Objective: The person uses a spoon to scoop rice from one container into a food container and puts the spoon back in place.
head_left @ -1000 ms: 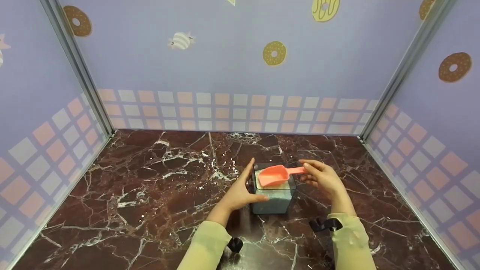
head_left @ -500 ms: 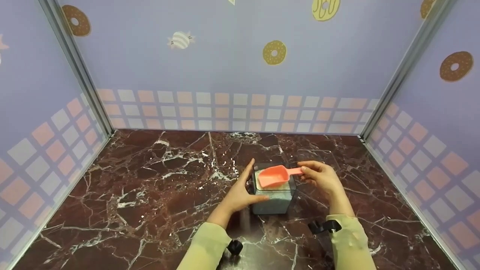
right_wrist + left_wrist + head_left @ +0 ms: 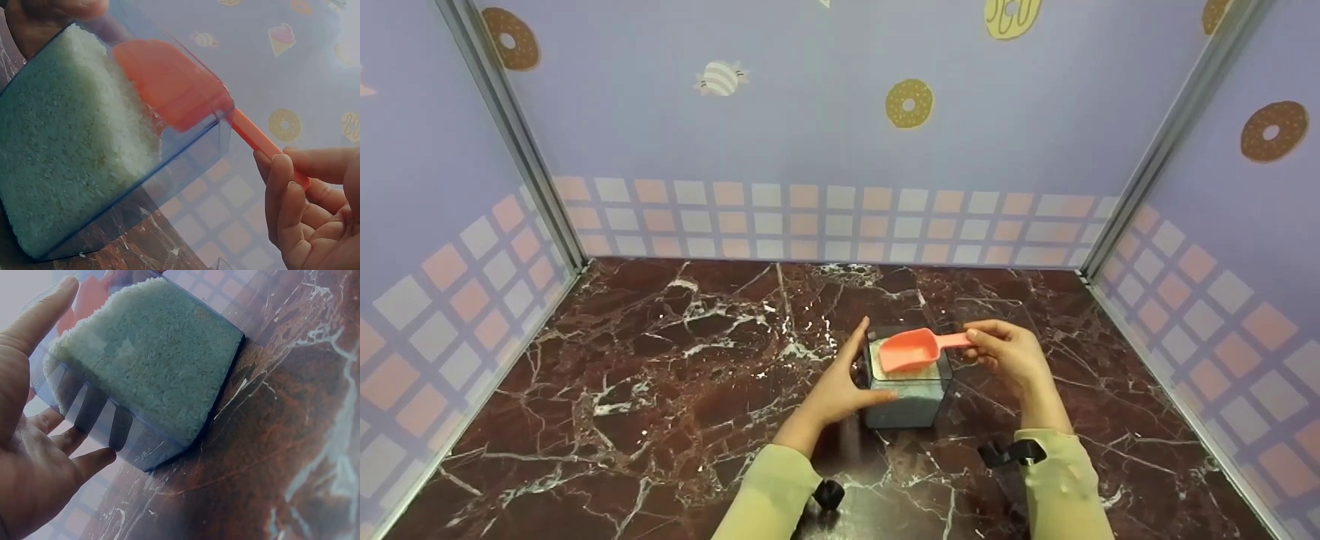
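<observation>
A clear, square-sided container (image 3: 904,409) of white rice (image 3: 152,354) stands upright on the table. My left hand (image 3: 834,386) holds it at the left, thumb across the front wall and fingers along the side. In the left wrist view, those fingertips press on the clear plastic. An orange-pink scoop (image 3: 911,352) lies tilted inside the top of the container, its bowl at the rice surface. The scoop's handle (image 3: 256,136) passes over the rim at the right. My right hand (image 3: 1011,360) pinches the handle's end between thumb and fingers.
A thin, clear flat lid-like sheet (image 3: 997,306) lies on the table behind my right hand. White specks are scattered on the dark marbled table (image 3: 660,390) left of the container. Patterned panels (image 3: 810,135) enclose the back and both sides.
The scoop has shifted very slightly within the container, and my right hand has moved a little with its handle. My left hand and the container have stayed put.
</observation>
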`<state>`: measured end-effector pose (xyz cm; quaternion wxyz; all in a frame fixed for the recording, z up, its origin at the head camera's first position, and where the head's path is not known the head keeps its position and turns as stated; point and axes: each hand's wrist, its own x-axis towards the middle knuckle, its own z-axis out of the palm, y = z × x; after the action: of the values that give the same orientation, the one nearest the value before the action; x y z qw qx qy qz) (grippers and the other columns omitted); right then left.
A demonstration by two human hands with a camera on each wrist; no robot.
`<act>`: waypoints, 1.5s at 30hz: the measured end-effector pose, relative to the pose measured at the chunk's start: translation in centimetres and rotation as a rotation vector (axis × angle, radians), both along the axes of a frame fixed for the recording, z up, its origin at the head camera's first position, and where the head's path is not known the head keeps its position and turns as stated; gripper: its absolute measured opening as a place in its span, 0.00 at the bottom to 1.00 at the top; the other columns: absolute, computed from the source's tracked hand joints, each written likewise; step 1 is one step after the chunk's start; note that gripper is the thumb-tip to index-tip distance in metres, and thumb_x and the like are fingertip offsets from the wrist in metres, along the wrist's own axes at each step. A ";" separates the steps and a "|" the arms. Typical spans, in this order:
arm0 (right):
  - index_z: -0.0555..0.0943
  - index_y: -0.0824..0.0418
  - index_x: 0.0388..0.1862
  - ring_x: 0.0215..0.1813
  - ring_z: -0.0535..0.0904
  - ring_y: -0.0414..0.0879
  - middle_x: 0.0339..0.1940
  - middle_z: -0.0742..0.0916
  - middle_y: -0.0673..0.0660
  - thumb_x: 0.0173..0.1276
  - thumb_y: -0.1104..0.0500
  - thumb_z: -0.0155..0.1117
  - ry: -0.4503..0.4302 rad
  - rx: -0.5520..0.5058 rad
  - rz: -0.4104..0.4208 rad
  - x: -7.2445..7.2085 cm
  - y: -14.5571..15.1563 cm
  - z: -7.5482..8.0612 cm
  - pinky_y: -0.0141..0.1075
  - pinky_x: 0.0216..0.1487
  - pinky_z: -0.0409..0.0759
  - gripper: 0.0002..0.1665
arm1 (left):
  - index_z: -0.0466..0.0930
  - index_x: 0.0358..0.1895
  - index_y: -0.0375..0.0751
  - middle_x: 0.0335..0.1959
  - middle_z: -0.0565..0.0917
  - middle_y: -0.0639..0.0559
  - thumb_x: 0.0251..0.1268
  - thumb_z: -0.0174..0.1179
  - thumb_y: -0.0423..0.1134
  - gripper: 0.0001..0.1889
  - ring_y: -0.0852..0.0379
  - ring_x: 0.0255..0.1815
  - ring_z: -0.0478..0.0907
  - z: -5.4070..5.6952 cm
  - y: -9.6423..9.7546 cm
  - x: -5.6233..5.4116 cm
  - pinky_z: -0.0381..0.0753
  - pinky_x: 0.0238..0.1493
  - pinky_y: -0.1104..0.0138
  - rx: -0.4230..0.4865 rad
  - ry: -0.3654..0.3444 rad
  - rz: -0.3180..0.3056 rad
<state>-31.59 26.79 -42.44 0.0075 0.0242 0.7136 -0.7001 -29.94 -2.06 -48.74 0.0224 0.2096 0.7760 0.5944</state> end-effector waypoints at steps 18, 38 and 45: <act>0.89 0.54 0.33 0.23 0.82 0.35 0.24 0.88 0.46 0.72 0.71 0.64 0.115 -0.056 -0.132 1.6 0.7 2.3 0.25 0.29 0.84 0.14 | 0.42 0.84 0.71 0.86 0.51 0.47 0.47 0.81 0.54 0.65 0.37 0.84 0.52 -0.1 -0.2 0.1 0.52 0.80 0.35 -0.039 0.003 0.011; 0.90 0.67 0.35 0.21 0.75 0.32 0.23 0.86 0.57 0.64 0.69 0.71 0.518 0.645 -0.398 5.8 -3.0 5.5 0.21 0.21 0.68 0.03 | 0.41 0.83 0.75 0.87 0.48 0.51 0.48 0.80 0.58 0.63 0.37 0.85 0.49 0.0 -0.2 0.1 0.52 0.79 0.33 -0.049 -0.003 -0.003; 0.90 0.65 0.35 0.24 0.72 0.36 0.25 0.86 0.58 0.65 0.67 0.70 0.523 0.735 -0.369 6.0 -4.6 5.1 0.22 0.24 0.66 0.03 | 0.42 0.84 0.72 0.87 0.48 0.50 0.48 0.80 0.56 0.63 0.36 0.85 0.50 -0.1 -0.1 0.1 0.52 0.79 0.33 -0.064 0.012 0.017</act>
<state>-25.61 22.23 -37.33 -0.3052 -0.0256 0.8755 -0.3738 -29.81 -2.20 -48.81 0.0197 0.2057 0.7966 0.5681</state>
